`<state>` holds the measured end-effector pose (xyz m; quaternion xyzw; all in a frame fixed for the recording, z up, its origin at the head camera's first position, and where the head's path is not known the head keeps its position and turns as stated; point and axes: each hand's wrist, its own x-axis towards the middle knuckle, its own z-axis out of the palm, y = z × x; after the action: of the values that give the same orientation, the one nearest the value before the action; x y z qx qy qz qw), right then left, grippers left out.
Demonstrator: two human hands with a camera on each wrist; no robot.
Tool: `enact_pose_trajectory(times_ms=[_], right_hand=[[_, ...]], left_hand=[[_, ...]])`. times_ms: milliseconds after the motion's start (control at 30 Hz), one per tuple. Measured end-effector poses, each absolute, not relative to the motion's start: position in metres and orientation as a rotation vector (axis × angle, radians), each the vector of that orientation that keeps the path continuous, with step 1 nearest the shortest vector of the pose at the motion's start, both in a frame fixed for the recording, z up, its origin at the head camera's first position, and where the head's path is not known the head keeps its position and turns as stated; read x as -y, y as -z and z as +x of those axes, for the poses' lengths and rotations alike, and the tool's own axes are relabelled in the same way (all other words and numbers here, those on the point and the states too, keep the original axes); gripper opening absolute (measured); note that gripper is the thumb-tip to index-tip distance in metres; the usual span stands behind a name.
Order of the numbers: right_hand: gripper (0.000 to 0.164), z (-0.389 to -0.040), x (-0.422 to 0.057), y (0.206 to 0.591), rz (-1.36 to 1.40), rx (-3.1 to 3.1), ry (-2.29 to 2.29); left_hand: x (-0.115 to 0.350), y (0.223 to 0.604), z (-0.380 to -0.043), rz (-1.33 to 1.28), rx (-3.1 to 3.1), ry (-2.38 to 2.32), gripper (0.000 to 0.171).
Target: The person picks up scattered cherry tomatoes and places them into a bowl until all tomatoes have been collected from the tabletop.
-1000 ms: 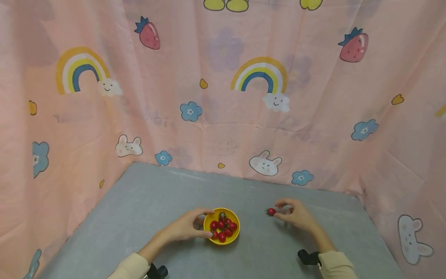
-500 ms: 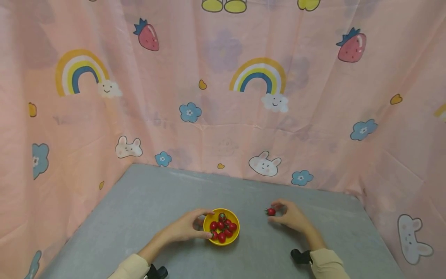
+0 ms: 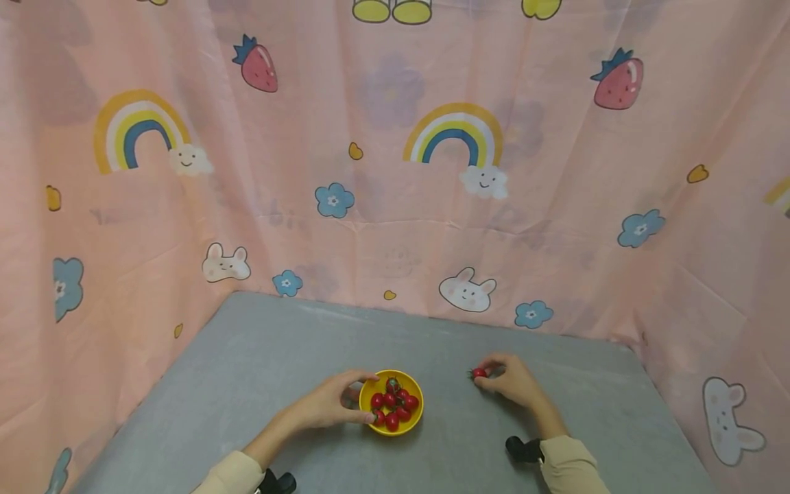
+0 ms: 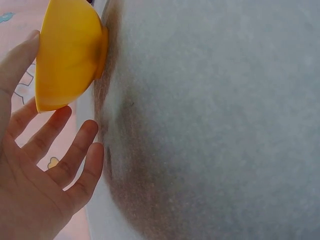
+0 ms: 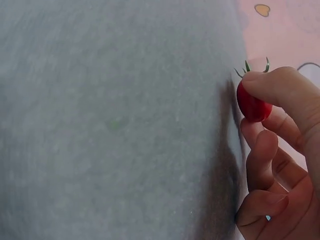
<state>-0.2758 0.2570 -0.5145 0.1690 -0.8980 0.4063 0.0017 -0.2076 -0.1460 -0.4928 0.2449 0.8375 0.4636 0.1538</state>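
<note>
A small yellow bowl [image 3: 421, 407] with several red cherry tomatoes [image 3: 403, 414] inside stands upright on the grey table. My left hand [image 3: 322, 403] steadies it from the left, thumb and fingertips against its rim. The left wrist view has the bowl's outer wall [image 4: 70, 55] between the thumb and the fingers, the other fingers spread below. To the right of the bowl, a single cherry tomato [image 5: 254, 105] with a green stem is pinched between the thumb and index finger of my right hand [image 3: 515, 381]. It is at or just above the tabletop; I cannot tell which.
The grey tabletop [image 3: 296, 329] runs back to a pink curtain [image 3: 395, 233] printed with rainbows, rabbits and flowers, which also closes in both sides. A black wrist mount [image 3: 523, 449] sits at the right cuff, another black mount [image 3: 278, 482] at the left.
My right hand has moved left toward the lone cherry tomato, and its thumb and index finger have closed on it. The left hand and the bowl stay in place.
</note>
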Motion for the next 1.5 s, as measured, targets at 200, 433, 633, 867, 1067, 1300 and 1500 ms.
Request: enact_pose_trajectory(times_ms=[200,433,633,867,1067,1300,1500], right_hand=[[0.02,-0.275,-0.257,0.513,0.536,2.798,-1.298],[0.02,-0.273,-0.258,0.517,0.537,2.788,-1.352],[0.021,-0.267,-0.258,0.517,0.577,2.799,-1.424],[0.023,-0.26,-0.257,0.513,0.604,2.805,-1.466],[0.022,-0.258,-0.248,0.5,0.63,2.818,-1.435],[0.018,-0.259,-0.227,0.488,0.673,2.854,-1.402],[0.016,-0.262,-0.21,0.485,0.761,2.83,-1.421]], left_hand=[[0.146,0.492,-0.207,0.678,-2.412,-1.324,0.063],[0.144,0.488,-0.205,0.676,-2.401,-1.337,0.063],[0.145,0.49,-0.206,0.682,-2.412,-1.33,0.063],[0.146,0.494,-0.208,0.671,-2.424,-1.314,0.063],[0.147,0.494,-0.208,0.678,-2.411,-1.323,0.063],[0.147,0.494,-0.207,0.658,-2.414,-1.323,0.064],[0.148,0.497,-0.208,0.661,-2.43,-1.309,0.063]])
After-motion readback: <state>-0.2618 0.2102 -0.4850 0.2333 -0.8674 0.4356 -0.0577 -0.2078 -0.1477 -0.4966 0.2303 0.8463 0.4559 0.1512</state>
